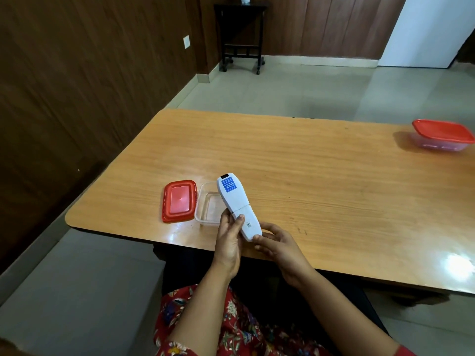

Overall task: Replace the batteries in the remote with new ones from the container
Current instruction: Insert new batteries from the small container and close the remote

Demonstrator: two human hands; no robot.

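Note:
I hold a white remote point(232, 199) back side up over the table's near edge; a blue label sits near its far end and the battery cover is on. My left hand point(229, 237) grips its left side, thumb on the cover. My right hand point(276, 242) pinches the near end. Behind the remote stands a clear open container point(207, 217); I cannot see anything inside it. Its red lid point(179, 200) lies flat to the left.
The wooden table point(308, 176) stretches to the right. A second clear container with a red lid on point(443, 134) stands at the far right. A dark side table on wheels point(241, 34) is against the back wall. My lap is below the table edge.

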